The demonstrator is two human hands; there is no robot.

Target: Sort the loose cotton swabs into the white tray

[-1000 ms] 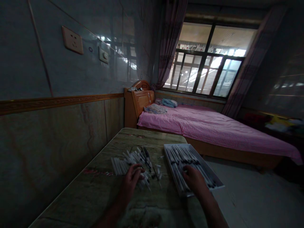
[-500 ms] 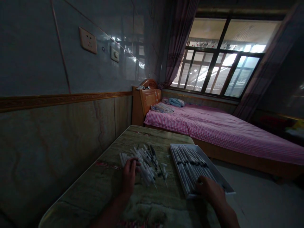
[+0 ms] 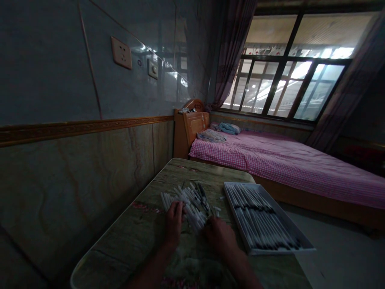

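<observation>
A loose pile of clear and white pen tubes (image 3: 192, 202), some dark-tipped, lies on the table. My left hand (image 3: 175, 220) is at the pile's near left side, its thumb and fingers curled together; anything between them is too dark to make out. My right hand (image 3: 219, 235) reaches the pile's near right side with bent fingers, their tips hidden by the hand and the dimness. To the right, a shallow white tray (image 3: 300, 237) holds two rows of slim pens (image 3: 261, 218) with dark ends, laid side by side.
The marble-patterned table (image 3: 126, 245) stands close to the tiled wall (image 3: 114, 160). A few small pale pieces (image 3: 217, 209) lie between pile and tray. Past the table is a bed with a pink checked sheet (image 3: 270, 156). The tray overhangs the table's right edge.
My right hand has left the tray's near end and moved left to the pile. My left hand stays at the pile, its fingers closer together. The view has shifted slightly left.
</observation>
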